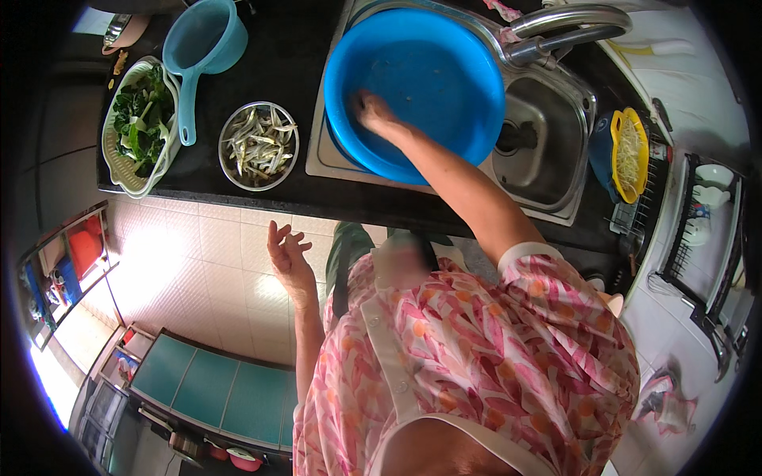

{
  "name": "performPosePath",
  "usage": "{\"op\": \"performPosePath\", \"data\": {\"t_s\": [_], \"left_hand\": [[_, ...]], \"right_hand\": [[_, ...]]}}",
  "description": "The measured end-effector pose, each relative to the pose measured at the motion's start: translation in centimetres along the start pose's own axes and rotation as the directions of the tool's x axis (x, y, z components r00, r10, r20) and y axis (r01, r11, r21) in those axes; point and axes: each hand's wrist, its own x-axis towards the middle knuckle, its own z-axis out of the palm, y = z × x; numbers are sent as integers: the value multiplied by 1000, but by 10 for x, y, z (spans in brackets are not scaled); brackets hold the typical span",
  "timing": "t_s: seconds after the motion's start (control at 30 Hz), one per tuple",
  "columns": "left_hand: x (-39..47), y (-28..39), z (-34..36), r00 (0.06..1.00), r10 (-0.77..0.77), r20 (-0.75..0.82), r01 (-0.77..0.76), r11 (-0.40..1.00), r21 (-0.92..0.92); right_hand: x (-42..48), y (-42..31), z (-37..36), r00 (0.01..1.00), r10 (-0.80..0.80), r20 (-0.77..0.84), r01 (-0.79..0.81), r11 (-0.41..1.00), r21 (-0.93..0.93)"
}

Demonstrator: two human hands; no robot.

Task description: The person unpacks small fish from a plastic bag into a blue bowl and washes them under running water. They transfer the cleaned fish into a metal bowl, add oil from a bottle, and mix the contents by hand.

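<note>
A large blue plastic basin [440,77] rests over one bowl of a steel sink, with a little water and small specks on its bottom. My right hand [374,112] reaches inside, near the basin's left side; it is blurred, and its fingertips are hard to make out. My left hand [290,253] is raised in front of the counter edge, fingers apart, holding nothing. To the basin's left, a round bowl of small silvery fish [258,146] stands on the black counter. A light-blue plastic dipper [202,41] lies by a pale plastic basket [169,157] of leafy greens [140,119].
The second sink bowl [536,172] and a curved steel faucet [565,27] are right of the basin. Beyond stands a yellow basket [617,128] of pale sprouts or shreds. A dish rack [678,250] is at the far right. The counter's front edge [238,202] runs before me.
</note>
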Motion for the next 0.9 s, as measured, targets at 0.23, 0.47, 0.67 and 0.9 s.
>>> {"op": "performPosePath", "data": {"t_s": [0.23, 0.47, 0.67, 0.9], "left_hand": [[2, 1, 3, 999, 9, 34, -10, 999, 31], [3, 0, 1, 999, -29, 30, 28, 999, 32], [-7, -1, -4, 1000, -14, 9, 14, 998, 62], [-15, -11, -5, 999, -42, -3, 42, 999, 0]], "right_hand": [[-58, 4, -53, 904, 122, 410, -343, 778, 526], [23, 42, -93, 926, 376, 33, -329, 761, 559], [72, 44, -37, 929, -254, -270, 160, 933, -323], [51, 41, -28, 995, 17, -95, -23, 998, -60]]}}
